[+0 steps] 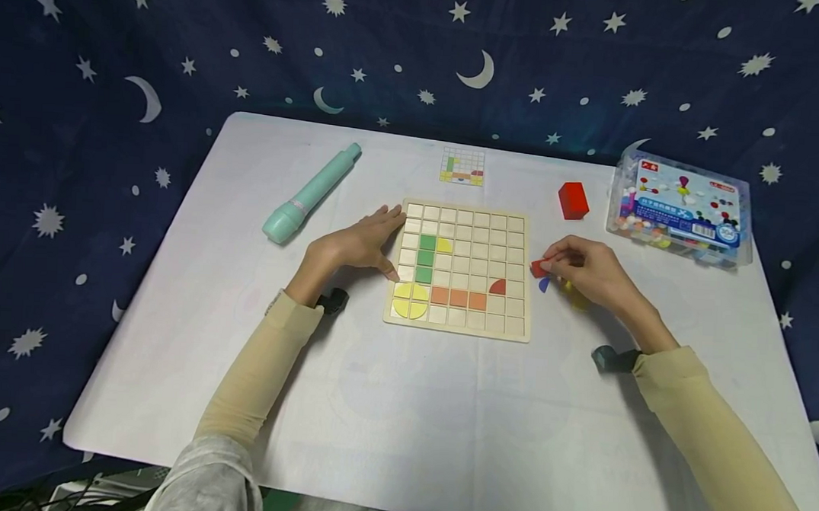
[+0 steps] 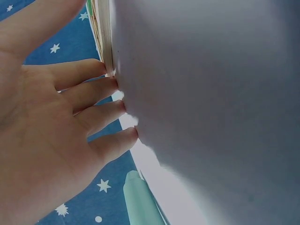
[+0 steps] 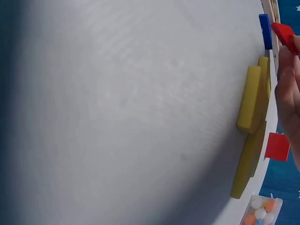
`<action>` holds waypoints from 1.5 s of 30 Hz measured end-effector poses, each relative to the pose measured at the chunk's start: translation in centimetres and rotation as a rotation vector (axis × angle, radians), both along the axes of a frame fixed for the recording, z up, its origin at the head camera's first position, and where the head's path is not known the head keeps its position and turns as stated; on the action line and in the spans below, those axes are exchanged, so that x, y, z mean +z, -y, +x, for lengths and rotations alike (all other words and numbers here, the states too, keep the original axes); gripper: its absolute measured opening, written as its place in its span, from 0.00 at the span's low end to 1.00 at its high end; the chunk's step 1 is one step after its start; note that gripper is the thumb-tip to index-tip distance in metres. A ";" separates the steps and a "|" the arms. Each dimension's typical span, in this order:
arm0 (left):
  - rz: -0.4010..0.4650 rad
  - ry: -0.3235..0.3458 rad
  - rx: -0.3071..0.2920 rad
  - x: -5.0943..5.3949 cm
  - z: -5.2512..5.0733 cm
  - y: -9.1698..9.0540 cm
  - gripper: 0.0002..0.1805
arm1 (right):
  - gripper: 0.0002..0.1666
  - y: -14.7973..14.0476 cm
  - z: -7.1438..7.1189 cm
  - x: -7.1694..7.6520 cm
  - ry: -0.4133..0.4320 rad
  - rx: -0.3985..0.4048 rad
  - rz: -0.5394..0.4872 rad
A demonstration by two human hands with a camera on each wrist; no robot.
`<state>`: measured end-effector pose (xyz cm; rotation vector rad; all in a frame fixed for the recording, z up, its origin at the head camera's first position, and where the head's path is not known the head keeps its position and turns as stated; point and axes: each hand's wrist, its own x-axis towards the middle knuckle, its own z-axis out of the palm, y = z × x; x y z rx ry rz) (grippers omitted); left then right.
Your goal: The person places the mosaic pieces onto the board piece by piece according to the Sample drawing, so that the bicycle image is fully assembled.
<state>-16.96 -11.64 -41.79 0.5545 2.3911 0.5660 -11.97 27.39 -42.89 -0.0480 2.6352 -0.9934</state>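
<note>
A wooden grid board (image 1: 462, 262) lies mid-table, holding yellow, green, orange and red pieces. Along its left edge rests my left hand (image 1: 358, 239), thumb spread from the fingers; the left wrist view shows these fingers fairly straight, tips by the board's side. My right hand (image 1: 590, 271) pinches a small flat red piece (image 1: 538, 269) just off the board's right edge. Beneath that hand are a blue piece (image 1: 543, 285) and several yellow pieces (image 1: 575, 296), partly hidden in the head view. The right wrist view shows the yellow pieces (image 3: 251, 98) close together.
A small printed pattern card (image 1: 463, 166) lies beyond the board. Behind the right hand stands a red block (image 1: 573, 201), with a clear lidded box (image 1: 686, 210) of colourful parts farther right. A teal rod with one wider end (image 1: 312, 194) lies at the left.
</note>
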 end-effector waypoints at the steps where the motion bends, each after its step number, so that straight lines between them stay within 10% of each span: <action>1: 0.000 0.000 0.001 0.0 0.0 0.0 0.66 | 0.19 0.0 0.1 0.1 0.000 0.007 -0.015; 9: -0.006 -0.004 0.000 -0.2 -0.1 -0.1 0.66 | 0.17 0.8 0.6 0.1 0.070 0.070 -0.160; 23: -0.016 0.004 0.011 -0.4 -0.2 0.0 0.67 | 0.23 2.0 1.3 0.5 0.177 0.118 -0.101; 45: -0.023 0.005 0.010 -0.3 -0.3 -0.1 0.67 | 0.19 2.6 2.1 0.4 0.057 0.172 0.006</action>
